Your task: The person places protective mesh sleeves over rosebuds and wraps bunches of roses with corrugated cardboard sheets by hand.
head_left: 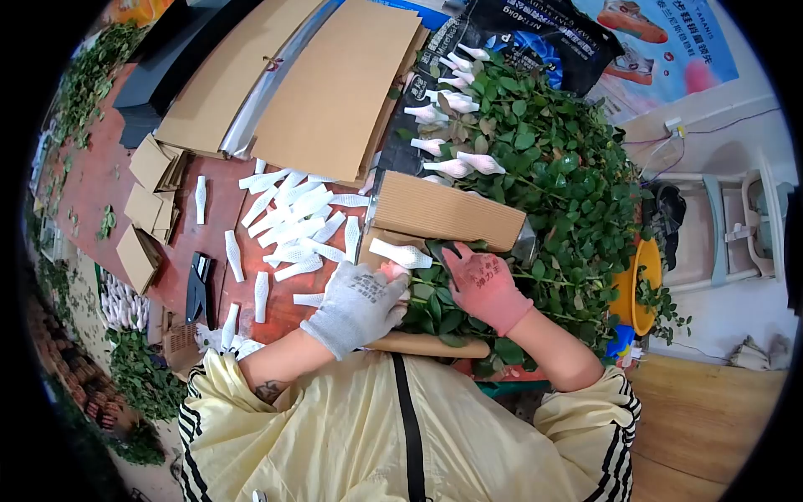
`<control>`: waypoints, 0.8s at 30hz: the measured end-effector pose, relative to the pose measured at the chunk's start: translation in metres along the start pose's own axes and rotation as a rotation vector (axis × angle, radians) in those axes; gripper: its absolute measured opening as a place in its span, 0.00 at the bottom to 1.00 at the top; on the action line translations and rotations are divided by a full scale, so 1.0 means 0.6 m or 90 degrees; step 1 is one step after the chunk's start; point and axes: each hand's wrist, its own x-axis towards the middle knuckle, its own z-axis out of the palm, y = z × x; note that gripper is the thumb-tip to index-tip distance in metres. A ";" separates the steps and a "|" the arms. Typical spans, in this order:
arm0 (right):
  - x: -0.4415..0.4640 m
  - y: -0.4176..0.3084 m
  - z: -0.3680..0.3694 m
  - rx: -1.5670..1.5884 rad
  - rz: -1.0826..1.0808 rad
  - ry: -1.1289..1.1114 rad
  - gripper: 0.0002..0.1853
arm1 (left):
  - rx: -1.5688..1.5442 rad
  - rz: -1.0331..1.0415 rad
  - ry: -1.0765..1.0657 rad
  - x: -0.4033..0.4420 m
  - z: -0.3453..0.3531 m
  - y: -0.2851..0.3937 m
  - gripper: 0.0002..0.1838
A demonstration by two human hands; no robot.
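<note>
My left hand (pixel 360 303), in a white-grey glove, has its fingers curled beside a pinkish flower head (pixel 393 269); what its fingertips hold is partly hidden. Just above it, a white mesh sleeve (pixel 401 253) covers another flower head. My right hand (pixel 481 284), in a pink glove, is closed around leafy stems near that sleeved flower. Green leaves (pixel 435 309) lie between the hands. A corrugated cardboard piece (pixel 447 211) sits just beyond them, and a rolled cardboard edge (pixel 431 344) lies close to my body.
Loose white mesh sleeves (pixel 293 219) are heaped on the red table (pixel 92 201). A black stapler (pixel 200 289) lies at left. Large cardboard sheets (pixel 335 84) stand behind. Leafy stems with sleeved flowers (pixel 552 167) fill the right side, beside a yellow basin (pixel 646 284).
</note>
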 end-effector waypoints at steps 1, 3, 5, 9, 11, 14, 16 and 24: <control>0.003 -0.002 0.001 -0.006 -0.021 0.021 0.26 | -0.013 0.004 0.004 0.000 0.001 0.000 0.22; 0.019 -0.004 0.015 0.018 -0.020 0.012 0.25 | -0.030 0.002 -0.009 0.002 0.001 -0.001 0.22; 0.029 0.000 0.033 0.039 -0.023 0.004 0.25 | -0.048 -0.005 -0.017 0.003 -0.003 -0.005 0.23; 0.035 0.004 0.076 0.060 -0.055 0.099 0.23 | -0.096 -0.024 -0.077 0.005 -0.018 -0.012 0.24; 0.031 0.003 0.089 0.078 -0.060 0.102 0.23 | -0.099 -0.023 -0.069 0.006 -0.016 -0.011 0.24; 0.024 0.000 0.099 0.064 -0.034 0.100 0.22 | -0.118 -0.016 -0.036 0.010 -0.008 -0.020 0.22; 0.021 -0.002 0.103 0.091 -0.042 0.136 0.22 | -0.232 0.024 0.075 0.016 -0.001 -0.038 0.19; 0.032 0.008 0.133 0.039 -0.064 0.102 0.23 | 0.068 0.037 0.284 0.055 0.043 -0.105 0.10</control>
